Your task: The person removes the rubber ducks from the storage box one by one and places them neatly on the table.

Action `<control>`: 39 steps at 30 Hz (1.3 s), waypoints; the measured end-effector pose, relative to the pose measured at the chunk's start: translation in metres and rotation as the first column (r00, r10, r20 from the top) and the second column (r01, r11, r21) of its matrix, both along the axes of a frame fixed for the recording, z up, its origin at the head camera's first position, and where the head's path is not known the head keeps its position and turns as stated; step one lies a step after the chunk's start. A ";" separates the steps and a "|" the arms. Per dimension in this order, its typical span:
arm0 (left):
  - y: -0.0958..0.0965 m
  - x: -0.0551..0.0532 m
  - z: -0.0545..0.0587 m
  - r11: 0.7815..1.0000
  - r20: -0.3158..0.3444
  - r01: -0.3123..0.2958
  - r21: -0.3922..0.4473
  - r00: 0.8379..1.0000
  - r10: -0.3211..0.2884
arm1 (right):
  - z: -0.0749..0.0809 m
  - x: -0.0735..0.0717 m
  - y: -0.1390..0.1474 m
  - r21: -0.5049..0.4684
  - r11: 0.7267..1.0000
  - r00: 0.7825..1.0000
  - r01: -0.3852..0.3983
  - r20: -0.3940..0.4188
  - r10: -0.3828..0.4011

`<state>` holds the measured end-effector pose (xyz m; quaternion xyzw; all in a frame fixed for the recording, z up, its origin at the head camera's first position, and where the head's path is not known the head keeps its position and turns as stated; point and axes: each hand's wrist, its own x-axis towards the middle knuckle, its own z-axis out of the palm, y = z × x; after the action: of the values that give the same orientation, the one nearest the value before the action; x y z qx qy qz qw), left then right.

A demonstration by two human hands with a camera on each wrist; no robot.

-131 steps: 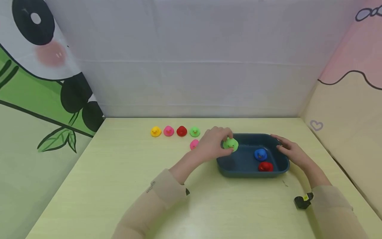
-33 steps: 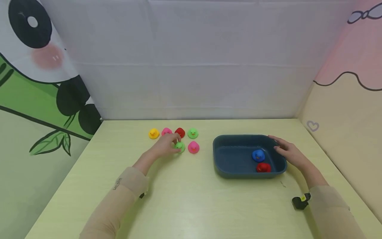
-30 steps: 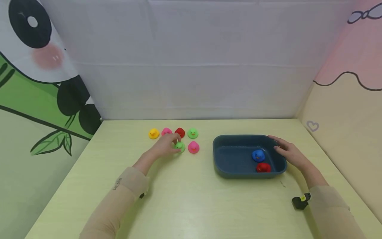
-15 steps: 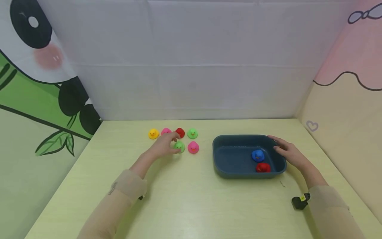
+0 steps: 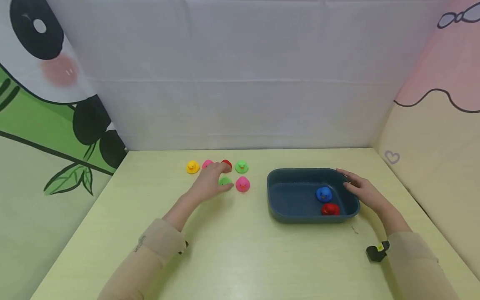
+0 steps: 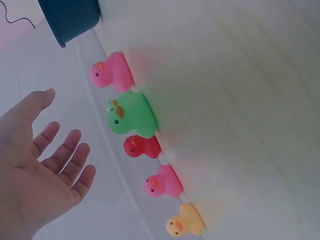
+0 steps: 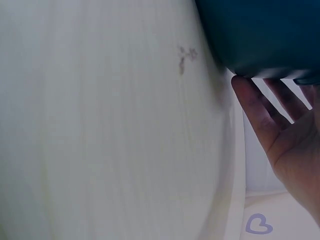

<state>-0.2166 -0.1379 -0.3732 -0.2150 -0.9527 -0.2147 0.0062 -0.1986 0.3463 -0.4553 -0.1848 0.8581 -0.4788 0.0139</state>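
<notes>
My left hand (image 5: 210,181) hovers over the front green rubber duck (image 5: 225,180), thumb and fingers spread, holding nothing. The left wrist view shows the hand (image 6: 45,165) apart from that green duck (image 6: 132,115), which sits on the table. To its right is a pink rubber duck (image 5: 242,184). Behind stand a yellow duck (image 5: 193,167), a pink duck (image 5: 208,164), a red duck (image 5: 226,163) partly hidden by my fingers, and another green duck (image 5: 241,166). My right hand (image 5: 365,191) rests its fingertips against the right end of a dark blue bin (image 5: 292,218).
Inside the bin lie a blue duck (image 5: 324,194) and a red duck (image 5: 331,209), the red one apparently tipped over. The pale wooden table (image 5: 255,258) meets a white cloth wall (image 5: 243,112) at the back. Printed panels flank both sides.
Earlier my left hand held the green duck over the bin; it then brought it to the table left of the front pink duck. Its fingers have since spread and let go. My right hand stayed.
</notes>
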 end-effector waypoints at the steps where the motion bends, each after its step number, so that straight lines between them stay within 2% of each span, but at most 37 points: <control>1: 0.002 0.001 0.001 1.000 -0.010 0.002 0.004 1.000 -0.002 | 0.000 0.000 0.000 0.003 1.000 1.000 0.002 -0.002 -0.002; 9: 0.017 0.011 0.006 0.998 -0.079 0.016 0.052 0.997 -0.012 | -0.003 -0.002 0.001 0.020 1.000 1.000 0.014 0.000 -0.014; 20: 0.048 0.027 0.019 0.992 -0.151 0.047 0.115 0.988 -0.029 | -0.006 -0.009 0.004 0.025 1.000 1.000 0.006 -0.017 -0.006; 27: 0.066 0.035 0.025 0.977 -0.236 0.105 0.188 0.970 -0.059 | -0.005 -0.010 0.006 0.039 0.999 1.000 0.002 0.000 -0.002; 33: 0.083 0.040 0.028 0.957 -0.265 0.160 0.242 0.960 -0.094 | -0.005 -0.010 0.005 0.033 0.999 1.000 0.002 -0.007 -0.002; 39: 0.098 0.045 0.031 0.948 -0.275 0.196 0.249 0.953 -0.125 | -0.007 -0.010 0.006 0.009 1.000 1.000 -0.005 -0.016 0.005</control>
<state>-0.1714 -0.0399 -0.3418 -0.3153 -0.8843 -0.3143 0.1408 -0.2090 0.3525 -0.4621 -0.1906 0.8598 -0.4737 0.0092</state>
